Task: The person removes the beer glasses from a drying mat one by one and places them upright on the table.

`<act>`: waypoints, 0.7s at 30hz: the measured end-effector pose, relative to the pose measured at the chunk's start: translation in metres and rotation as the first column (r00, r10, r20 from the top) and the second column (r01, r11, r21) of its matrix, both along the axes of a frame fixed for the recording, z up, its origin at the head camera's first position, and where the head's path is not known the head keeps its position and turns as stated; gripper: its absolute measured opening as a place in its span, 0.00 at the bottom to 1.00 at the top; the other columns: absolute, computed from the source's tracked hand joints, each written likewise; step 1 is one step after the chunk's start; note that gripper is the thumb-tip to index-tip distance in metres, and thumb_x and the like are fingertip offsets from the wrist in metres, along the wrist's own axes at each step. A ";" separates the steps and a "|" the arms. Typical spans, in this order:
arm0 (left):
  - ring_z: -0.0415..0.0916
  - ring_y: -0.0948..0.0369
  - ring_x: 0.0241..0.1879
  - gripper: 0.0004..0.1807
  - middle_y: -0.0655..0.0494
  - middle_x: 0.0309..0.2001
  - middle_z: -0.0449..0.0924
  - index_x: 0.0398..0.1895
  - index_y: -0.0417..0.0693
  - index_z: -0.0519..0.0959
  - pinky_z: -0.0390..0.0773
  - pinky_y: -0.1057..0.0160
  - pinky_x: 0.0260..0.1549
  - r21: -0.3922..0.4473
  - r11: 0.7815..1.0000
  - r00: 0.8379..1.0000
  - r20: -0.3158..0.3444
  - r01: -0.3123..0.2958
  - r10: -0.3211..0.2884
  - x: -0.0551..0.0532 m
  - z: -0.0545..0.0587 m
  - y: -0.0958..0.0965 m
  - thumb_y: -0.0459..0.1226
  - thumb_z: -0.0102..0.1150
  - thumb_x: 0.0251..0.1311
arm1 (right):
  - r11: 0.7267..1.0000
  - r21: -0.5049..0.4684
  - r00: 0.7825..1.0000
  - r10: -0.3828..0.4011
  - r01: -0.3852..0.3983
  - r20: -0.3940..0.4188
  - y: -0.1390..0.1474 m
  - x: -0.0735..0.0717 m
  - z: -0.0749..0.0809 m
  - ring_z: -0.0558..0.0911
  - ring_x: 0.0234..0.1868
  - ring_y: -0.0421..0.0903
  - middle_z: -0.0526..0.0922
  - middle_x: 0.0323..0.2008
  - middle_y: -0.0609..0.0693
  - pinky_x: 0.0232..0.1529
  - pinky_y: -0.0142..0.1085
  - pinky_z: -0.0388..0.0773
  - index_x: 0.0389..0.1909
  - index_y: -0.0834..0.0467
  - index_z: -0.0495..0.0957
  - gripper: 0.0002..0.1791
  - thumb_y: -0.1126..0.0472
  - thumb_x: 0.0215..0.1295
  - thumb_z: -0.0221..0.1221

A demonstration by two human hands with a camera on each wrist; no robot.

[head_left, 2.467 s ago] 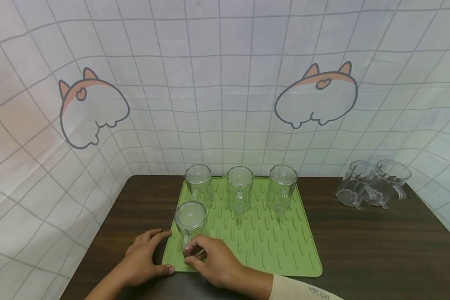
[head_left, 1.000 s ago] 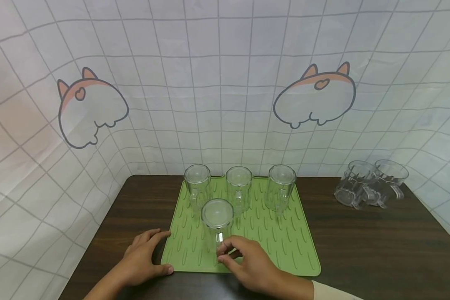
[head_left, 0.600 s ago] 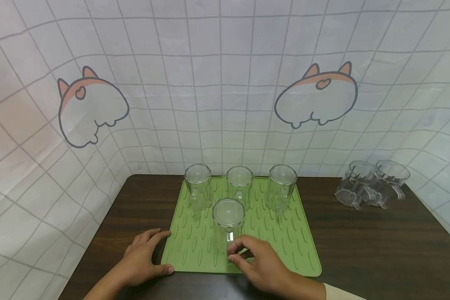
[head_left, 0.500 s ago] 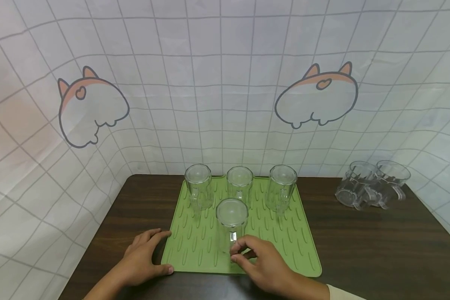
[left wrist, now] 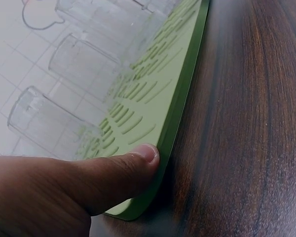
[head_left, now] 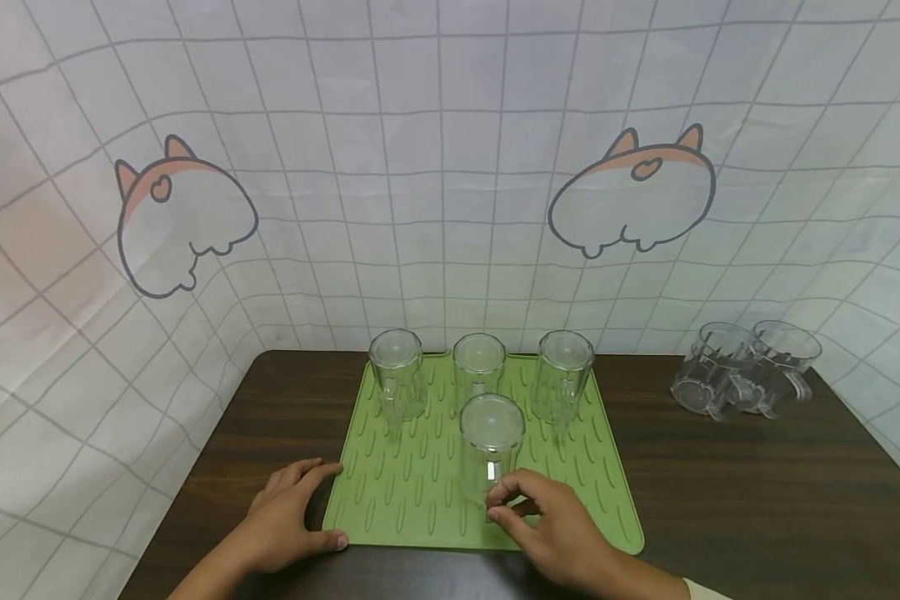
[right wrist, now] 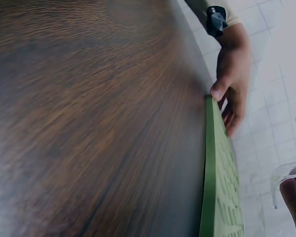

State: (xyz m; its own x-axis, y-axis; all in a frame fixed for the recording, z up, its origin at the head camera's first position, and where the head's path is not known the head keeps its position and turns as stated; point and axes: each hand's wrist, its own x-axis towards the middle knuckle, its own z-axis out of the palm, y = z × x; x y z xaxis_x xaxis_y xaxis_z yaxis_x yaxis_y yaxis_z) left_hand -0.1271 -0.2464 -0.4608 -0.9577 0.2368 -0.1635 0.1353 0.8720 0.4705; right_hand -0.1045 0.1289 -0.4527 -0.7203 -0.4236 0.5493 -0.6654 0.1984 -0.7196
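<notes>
A clear glass mug (head_left: 492, 423) stands mouth down over the front middle of a green ridged mat (head_left: 412, 533). My right hand (head_left: 555, 529) pinches its handle between thumb and fingertips; the right wrist view catches part of the glass handle (right wrist: 286, 171) at its edge. Three similar mugs line the back of the mat, also mouth down: left (head_left: 397, 354), middle (head_left: 479, 357) and right (head_left: 566, 354). My left hand (head_left: 288, 517) rests by the mat's left front corner with fingers spread. Its thumb (left wrist: 133, 165) touches the mat's front edge.
Two clear mugs, the left one (head_left: 697, 392) and the right one (head_left: 787, 346), stand mouth up close together at the far right of the dark wooden table (head_left: 727, 500). A white gridded curtain (head_left: 450, 167) hangs behind and along both sides.
My right hand has carried the held mug rightward from the mat's left side to its middle, now in front of the back middle mug. My left hand has stayed at the corner.
</notes>
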 end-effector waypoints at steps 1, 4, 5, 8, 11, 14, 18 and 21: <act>0.57 0.34 0.70 0.53 0.39 0.73 0.61 0.74 0.57 0.70 0.62 0.24 0.55 0.000 1.000 1.000 0.002 -0.001 0.001 0.000 0.000 0.000 0.62 0.80 0.42 | 1.000 0.000 1.000 -0.004 0.004 -0.006 0.001 0.000 -0.001 0.86 0.40 0.42 0.85 0.40 0.49 0.39 0.36 0.85 0.44 0.54 0.78 0.13 0.72 0.65 0.67; 0.57 0.34 0.71 0.53 0.40 0.73 0.61 0.74 0.57 0.70 0.61 0.24 0.56 -0.002 1.000 1.000 0.012 -0.010 0.010 0.000 0.000 0.000 0.62 0.79 0.42 | 1.000 0.001 1.000 -0.018 0.018 -0.025 0.005 0.001 -0.003 0.86 0.40 0.42 0.85 0.39 0.48 0.38 0.36 0.85 0.44 0.53 0.78 0.14 0.73 0.64 0.67; 0.57 0.34 0.70 0.53 0.40 0.73 0.61 0.74 0.57 0.70 0.61 0.24 0.55 -0.003 1.000 1.000 0.012 -0.010 0.010 0.000 0.000 0.000 0.62 0.80 0.42 | 1.000 0.001 0.999 -0.021 0.021 -0.029 0.006 0.001 -0.003 0.86 0.40 0.42 0.85 0.39 0.48 0.38 0.36 0.85 0.44 0.53 0.78 0.14 0.73 0.64 0.67; 0.57 0.34 0.70 0.53 0.40 0.73 0.61 0.74 0.57 0.70 0.61 0.24 0.55 -0.004 1.000 1.000 0.012 -0.009 0.009 0.000 -0.001 0.000 0.62 0.80 0.42 | 0.999 0.004 0.999 -0.039 0.039 -0.035 0.010 0.002 -0.003 0.86 0.40 0.42 0.85 0.39 0.48 0.38 0.35 0.85 0.44 0.53 0.79 0.15 0.73 0.63 0.68; 0.57 0.34 0.70 0.53 0.39 0.72 0.61 0.73 0.56 0.70 0.61 0.24 0.55 -0.002 1.000 1.000 0.010 -0.006 0.006 0.000 0.000 0.001 0.61 0.80 0.42 | 0.999 0.004 0.998 -0.049 0.049 -0.029 0.013 0.003 -0.002 0.86 0.40 0.42 0.85 0.39 0.48 0.38 0.36 0.85 0.44 0.54 0.79 0.15 0.74 0.63 0.68; 0.58 0.34 0.70 0.53 0.39 0.72 0.61 0.73 0.56 0.70 0.61 0.24 0.56 0.002 1.000 1.000 0.009 -0.005 0.005 0.000 0.002 0.002 0.61 0.80 0.42 | 0.999 0.002 0.998 -0.054 0.054 -0.026 0.015 0.003 -0.001 0.86 0.39 0.42 0.85 0.39 0.48 0.38 0.36 0.85 0.44 0.54 0.79 0.15 0.74 0.63 0.67; 0.57 0.33 0.70 0.53 0.38 0.72 0.61 0.73 0.56 0.70 0.61 0.24 0.56 0.002 1.000 1.000 0.013 -0.003 0.003 -0.001 0.003 0.002 0.60 0.81 0.42 | 0.999 0.004 0.998 -0.053 0.054 -0.034 0.017 0.005 -0.001 0.86 0.39 0.42 0.85 0.38 0.48 0.37 0.35 0.85 0.44 0.55 0.78 0.16 0.75 0.62 0.68; 0.57 0.33 0.70 0.53 0.38 0.72 0.61 0.73 0.55 0.70 0.61 0.24 0.56 -0.004 1.000 1.000 0.017 -0.004 0.004 -0.001 0.005 0.003 0.59 0.81 0.42 | 0.998 0.012 0.998 -0.058 0.058 -0.027 0.019 0.006 -0.001 0.86 0.39 0.41 0.85 0.38 0.48 0.37 0.35 0.85 0.44 0.54 0.78 0.16 0.75 0.63 0.67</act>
State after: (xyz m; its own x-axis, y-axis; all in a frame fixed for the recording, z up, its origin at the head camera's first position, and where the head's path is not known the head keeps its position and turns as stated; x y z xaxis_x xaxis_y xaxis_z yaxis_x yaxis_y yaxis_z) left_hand -0.1281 -0.2435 -0.4563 -0.9558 0.2318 -0.1809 0.1234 0.8746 0.4688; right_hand -0.0988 0.1483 -0.4541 -0.7290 -0.3890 0.5632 -0.6714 0.2464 -0.6990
